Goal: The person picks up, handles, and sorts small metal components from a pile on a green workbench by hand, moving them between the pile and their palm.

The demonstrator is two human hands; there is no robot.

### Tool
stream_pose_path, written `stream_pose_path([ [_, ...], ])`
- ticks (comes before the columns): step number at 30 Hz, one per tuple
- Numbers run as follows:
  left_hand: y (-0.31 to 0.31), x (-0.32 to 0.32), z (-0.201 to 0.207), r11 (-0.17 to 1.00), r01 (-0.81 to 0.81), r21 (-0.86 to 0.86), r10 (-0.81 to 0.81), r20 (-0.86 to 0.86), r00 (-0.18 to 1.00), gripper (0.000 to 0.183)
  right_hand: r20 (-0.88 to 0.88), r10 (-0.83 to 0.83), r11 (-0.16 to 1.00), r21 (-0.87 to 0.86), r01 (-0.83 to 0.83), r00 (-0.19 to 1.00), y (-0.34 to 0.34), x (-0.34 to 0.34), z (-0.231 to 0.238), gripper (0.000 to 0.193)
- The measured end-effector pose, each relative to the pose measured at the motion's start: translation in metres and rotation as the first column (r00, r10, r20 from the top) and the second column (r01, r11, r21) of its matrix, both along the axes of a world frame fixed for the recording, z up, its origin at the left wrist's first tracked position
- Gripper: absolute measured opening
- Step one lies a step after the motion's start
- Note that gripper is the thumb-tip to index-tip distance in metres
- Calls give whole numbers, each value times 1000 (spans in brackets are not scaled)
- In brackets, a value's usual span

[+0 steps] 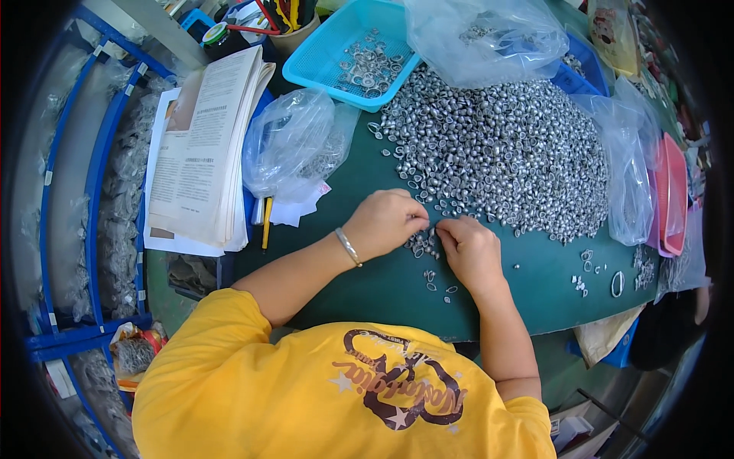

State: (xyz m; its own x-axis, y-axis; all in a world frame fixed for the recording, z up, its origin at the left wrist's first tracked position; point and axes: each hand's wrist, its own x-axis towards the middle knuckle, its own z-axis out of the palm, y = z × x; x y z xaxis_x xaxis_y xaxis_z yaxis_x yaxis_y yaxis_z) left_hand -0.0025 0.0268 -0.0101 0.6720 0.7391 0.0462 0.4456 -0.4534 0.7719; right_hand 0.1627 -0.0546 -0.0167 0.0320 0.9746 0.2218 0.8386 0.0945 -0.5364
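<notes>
A broad heap of small silver metal pieces (497, 153), many of them rounded and hollow like little cups or rings, covers the far middle of the green table (352, 294). At its near edge my left hand (386, 222), with a bangle on the wrist, has thumb and fingers pinched together. My right hand (470, 249) faces it, its fingertips also closed in a pinch. Whatever sits in the fingertips is too small and too covered to name. Between and below the hands lies a small cluster of metal pieces (423, 245), with a few loose rings (430, 281) nearer me.
A turquoise basket (317, 65) with metal rings stands behind the heap, near clear plastic bags (298, 141). Left are stacked papers (195, 145), a yellow pencil-like stick (267, 223) and blue shelving (92, 176). Red trays (673, 195) and scattered pieces (587, 260) lie right.
</notes>
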Motion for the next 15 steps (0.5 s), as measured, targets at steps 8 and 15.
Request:
stream_pose_path([
  [8,-2,12,-3,987,71,141,-40,-213,976,9,-72,7,1000,-4,-8,997,0,-5,3,6],
  [15,-2,14,-4,954,143,262,-112,-129,985,11,-101,57,997,-49,-62,993,-3,-9,2,9],
])
